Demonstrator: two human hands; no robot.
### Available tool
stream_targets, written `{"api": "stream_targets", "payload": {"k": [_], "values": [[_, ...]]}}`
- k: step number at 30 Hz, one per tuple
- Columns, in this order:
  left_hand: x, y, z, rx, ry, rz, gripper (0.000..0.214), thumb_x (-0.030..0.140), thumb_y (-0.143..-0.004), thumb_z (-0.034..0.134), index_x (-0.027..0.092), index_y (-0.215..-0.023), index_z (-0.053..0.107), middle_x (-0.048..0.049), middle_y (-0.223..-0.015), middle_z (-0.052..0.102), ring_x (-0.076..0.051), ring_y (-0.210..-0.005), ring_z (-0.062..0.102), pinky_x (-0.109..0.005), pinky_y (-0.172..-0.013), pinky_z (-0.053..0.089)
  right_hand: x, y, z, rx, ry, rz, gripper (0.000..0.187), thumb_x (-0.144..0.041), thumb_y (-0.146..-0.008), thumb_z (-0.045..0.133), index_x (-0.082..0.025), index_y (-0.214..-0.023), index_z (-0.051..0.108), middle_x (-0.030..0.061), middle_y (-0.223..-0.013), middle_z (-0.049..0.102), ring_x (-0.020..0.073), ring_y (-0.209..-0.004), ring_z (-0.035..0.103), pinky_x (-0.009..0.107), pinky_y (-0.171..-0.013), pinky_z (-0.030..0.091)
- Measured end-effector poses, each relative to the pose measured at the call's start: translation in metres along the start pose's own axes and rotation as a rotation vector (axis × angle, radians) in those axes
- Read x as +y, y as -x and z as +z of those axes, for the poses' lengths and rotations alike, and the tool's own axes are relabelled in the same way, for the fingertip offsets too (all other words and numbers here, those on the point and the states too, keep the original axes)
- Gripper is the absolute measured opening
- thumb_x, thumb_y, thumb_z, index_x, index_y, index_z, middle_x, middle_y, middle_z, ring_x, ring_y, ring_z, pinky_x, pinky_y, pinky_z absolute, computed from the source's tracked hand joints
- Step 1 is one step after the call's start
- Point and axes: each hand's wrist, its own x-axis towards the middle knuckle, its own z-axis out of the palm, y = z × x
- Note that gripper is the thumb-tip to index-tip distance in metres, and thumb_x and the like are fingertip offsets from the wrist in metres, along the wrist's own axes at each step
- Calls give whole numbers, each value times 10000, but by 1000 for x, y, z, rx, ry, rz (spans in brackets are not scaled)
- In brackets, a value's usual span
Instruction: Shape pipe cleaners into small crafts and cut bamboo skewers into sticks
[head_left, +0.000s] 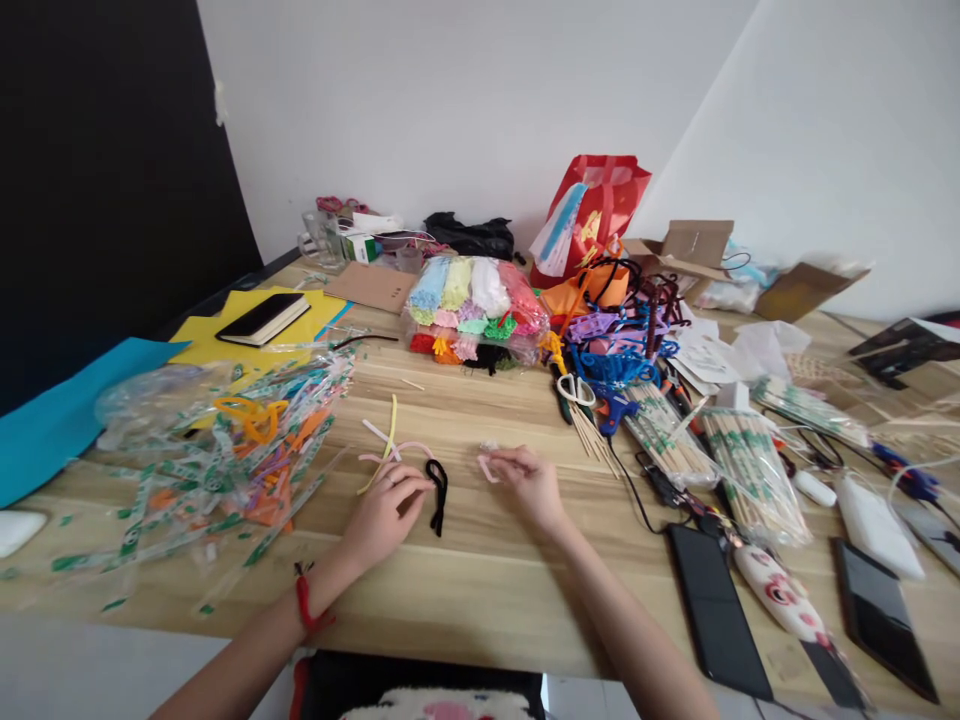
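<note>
Left hand (386, 512): fingers curled together, tips touching the top of the black pipe cleaner (438, 492), near centre of desk (480, 580); grip unclear | Right hand (527, 482): pinching the pink pipe cleaner (486, 467), just right of the black one | Loose yellow stem (389, 443): just beyond the left hand | Bagged stems (472, 310): far centre.

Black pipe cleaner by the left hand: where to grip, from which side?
Best guess: pinch the black pipe cleaner at its near, lower end, from above and from the right. It lies flat on the table, folded into a narrow strip running toward the person; the left hand crowds its far end and left side.
</note>
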Motion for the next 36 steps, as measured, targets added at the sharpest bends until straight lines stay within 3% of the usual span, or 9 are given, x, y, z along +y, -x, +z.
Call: {"api": "stream_targets", "payload": {"k": [7,12,15,17,21,25,28,33,36], "values": [[8,-10,-2,-33,11,-32,154,203,-852,492,246,-889,635,-15,-934,616,-180,-983,533,-401,-986,358,-1,-7,-6,29,-493,300,333,-396,-636,722,-183,-891,705,57,-859,702,173,-731,612,268,-639,448],[13,-10,4,-69,-79,-102,215,308,-785,607,252,-992,602,-30,-952,616,-226,-983,534,-393,-885,425,2,-3,-3,22,-598,347,321,-386,-628,736,-175,-867,698,44,-830,684,134,-659,566,236,-596,422],[15,-10,10,-56,-146,-179,361,383,-674,708,215,-963,571,-43,-896,606,-249,-910,551,-380,-787,461,3,1,0,12,-654,353,289,-381,-638,740,-166,-826,690,22,-727,654,103,-575,514,220,-557,393],[16,-12,12,-66,-152,-209,337,350,-665,714,207,-927,560,-44,-880,602,-238,-864,566,-358,-746,470,4,3,1,6,-689,355,262,-377,-646,739,-166,-789,680,8,-683,633,91,-552,493,213,-548,377],[13,-13,14,-90,-111,-264,161,213,-738,613,214,-893,568,-33,-844,628,-205,-807,600,-315,-702,477,6,5,-1,20,-675,375,255,-375,-644,742,-166,-771,672,17,-705,635,104,-578,511,218,-556,377],[8,-13,13,-62,-36,-329,153,180,-768,546,217,-909,591,-38,-864,671,-205,-817,633,-310,-691,495,5,2,-4,22,-614,389,267,-380,-629,748,-162,-769,681,25,-708,646,111,-573,519,218,-538,377],[8,-14,9,4,50,-331,161,195,-789,519,214,-926,602,-43,-892,690,-197,-823,653,-310,-707,515,2,-2,-3,-12,-580,363,280,-378,-627,747,-169,-804,691,17,-711,662,110,-589,541,219,-568,401],[6,-18,2,136,198,-308,171,227,-813,500,211,-949,603,-34,-895,702,-169,-768,671,-304,-716,544,-9,-11,10,-141,-517,288,377,-405,-635,727,-153,-911,675,55,-835,694,170,-749,624,305,-751,467],[3,-18,0,209,257,-337,163,275,-822,512,196,-927,609,-56,-948,696,-174,-756,677,-309,-694,562,-16,-19,25,-107,-472,241,382,-419,-626,724,-155,-893,651,56,-809,691,176,-735,635,336,-763,487]]}}
